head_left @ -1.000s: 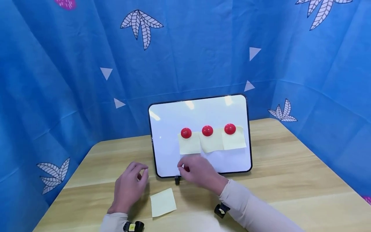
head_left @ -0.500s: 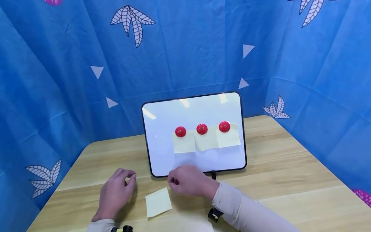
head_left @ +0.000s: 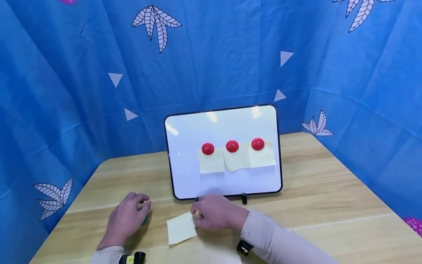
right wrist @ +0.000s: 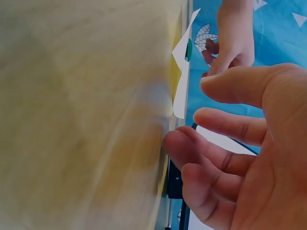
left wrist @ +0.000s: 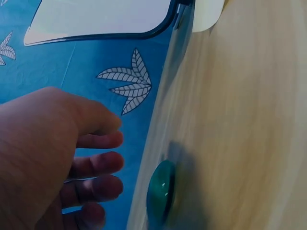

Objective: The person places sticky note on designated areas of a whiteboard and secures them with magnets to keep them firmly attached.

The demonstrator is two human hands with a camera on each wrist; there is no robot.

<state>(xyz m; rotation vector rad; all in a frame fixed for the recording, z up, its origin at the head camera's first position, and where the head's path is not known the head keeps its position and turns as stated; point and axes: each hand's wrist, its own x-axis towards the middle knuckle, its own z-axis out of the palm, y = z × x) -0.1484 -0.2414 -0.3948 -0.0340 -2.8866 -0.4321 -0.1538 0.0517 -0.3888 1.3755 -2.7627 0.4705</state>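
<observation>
In the head view a pale yellow sticky note [head_left: 181, 228] lies on the table between my two hands. My right hand [head_left: 218, 213] is at the note's right edge. In the right wrist view its fingers are loosely bent, and nothing is held. My left hand [head_left: 124, 220] hovers left of the note, fingers relaxed and holding nothing. Just below it is a round green magnet [left wrist: 161, 192] on the table, mostly hidden by the hand in the head view. Behind, a whiteboard [head_left: 188, 183] bears three sticky notes [head_left: 211, 164] in a row, each under a red magnet [head_left: 208, 149].
The whiteboard stands on small black feet [head_left: 244, 198] at the back of the wooden table [head_left: 316, 190]. A blue patterned curtain [head_left: 214, 55] surrounds the table at the back and sides.
My right hand has come down from the whiteboard's lower edge to beside the loose note. My left hand has drawn back left and nearer, and the green magnet now shows beneath it.
</observation>
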